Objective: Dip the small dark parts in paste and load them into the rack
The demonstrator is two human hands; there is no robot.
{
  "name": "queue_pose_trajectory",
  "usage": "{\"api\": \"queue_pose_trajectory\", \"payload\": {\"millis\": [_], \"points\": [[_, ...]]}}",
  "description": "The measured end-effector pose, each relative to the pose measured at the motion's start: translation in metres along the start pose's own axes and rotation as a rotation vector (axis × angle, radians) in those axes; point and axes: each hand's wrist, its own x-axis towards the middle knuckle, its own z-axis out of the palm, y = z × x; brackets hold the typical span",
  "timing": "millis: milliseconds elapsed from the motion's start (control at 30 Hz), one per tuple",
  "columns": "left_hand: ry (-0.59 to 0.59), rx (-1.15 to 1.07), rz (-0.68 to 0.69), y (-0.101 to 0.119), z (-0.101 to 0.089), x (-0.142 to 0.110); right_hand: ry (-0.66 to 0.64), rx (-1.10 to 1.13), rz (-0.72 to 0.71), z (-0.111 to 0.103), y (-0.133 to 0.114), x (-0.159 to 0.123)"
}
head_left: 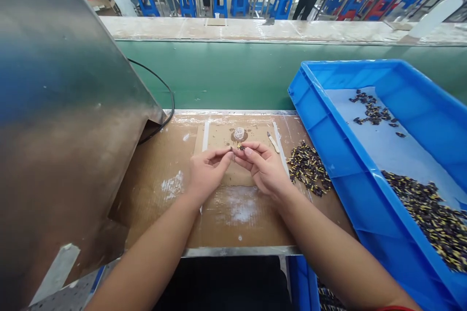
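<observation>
Over a cardboard sheet, my two hands meet fingertip to fingertip. My right hand pinches a small black-and-yellow part between thumb and fingers. The fingers of my left hand are pinched together, with a tiny dark bit showing at their tips; its kind is too small to tell. Just beyond the fingers stands a small clear cup on a dark wet-looking patch. A small tool with a pale handle and a dark tip lies right of the cup.
A heap of black-and-yellow parts lies beside a large blue crate holding more of them on white lining. A metal housing with a black cable stands left. Behind the green panel are blue stools and people.
</observation>
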Motion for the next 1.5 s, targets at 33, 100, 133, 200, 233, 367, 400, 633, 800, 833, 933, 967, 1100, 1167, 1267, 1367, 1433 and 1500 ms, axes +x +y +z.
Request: {"api": "queue_pose_trajectory", "payload": {"millis": [33, 100, 133, 200, 233, 367, 400, 633, 800, 833, 933, 967, 1100, 1167, 1267, 1367, 1433, 1500], "points": [[0.005, 0.007, 0.006, 0.0, 0.0, -0.001, 0.005, -0.002, -0.001, -0.001, 0.0, 0.0], [0.012, -0.004, 0.0, 0.0, 0.0, -0.001, 0.007, -0.014, -0.008, -0.001, 0.001, -0.002], [0.012, -0.031, -0.016, 0.0, 0.0, -0.001, -0.002, -0.024, -0.015, -0.001, 0.001, -0.003], [0.01, -0.154, -0.075, 0.001, 0.0, 0.0, -0.029, -0.06, -0.042, 0.002, 0.0, -0.007], [0.007, -0.243, -0.116, 0.002, 0.0, 0.0, -0.039, -0.09, -0.071, 0.004, -0.001, -0.01], [-0.007, -0.533, -0.274, 0.009, 0.0, 0.002, 0.01, -0.279, -0.276, 0.011, -0.007, -0.02], [-0.012, -0.562, -0.305, 0.011, 0.0, 0.002, 0.03, -0.326, -0.326, 0.012, -0.008, -0.022], [-0.068, -0.639, -0.37, 0.016, 0.002, -0.002, 0.023, -0.509, -0.533, 0.01, -0.007, -0.031], [-0.12, -0.696, -0.341, 0.018, 0.003, -0.004, 0.036, -0.68, -0.664, 0.01, -0.008, -0.031], [-0.126, -0.704, -0.333, 0.018, 0.003, -0.003, 0.037, -0.706, -0.698, 0.01, -0.009, -0.031], [-0.135, -0.715, -0.306, 0.017, 0.003, -0.003, 0.024, -0.74, -0.786, 0.011, -0.01, -0.03], [-0.139, -0.717, -0.296, 0.017, 0.003, -0.002, 0.023, -0.747, -0.796, 0.011, -0.01, -0.03], [-0.147, -0.7, -0.266, 0.014, 0.003, -0.002, 0.037, -0.786, -0.787, 0.011, -0.01, -0.03], [-0.149, -0.689, -0.255, 0.013, 0.003, -0.002, 0.041, -0.794, -0.786, 0.011, -0.01, -0.031], [-0.151, -0.678, -0.242, 0.013, 0.003, -0.003, 0.043, -0.795, -0.788, 0.012, -0.01, -0.031], [-0.155, -0.66, -0.229, 0.013, 0.002, -0.004, 0.041, -0.8, -0.789, 0.012, -0.011, -0.03], [-0.155, -0.628, -0.197, 0.011, 0.001, -0.003, 0.039, -0.813, -0.794, 0.012, -0.011, -0.03], [-0.151, -0.561, -0.139, 0.008, -0.001, -0.003, 0.035, -0.835, -0.805, 0.012, -0.012, -0.029]]}}
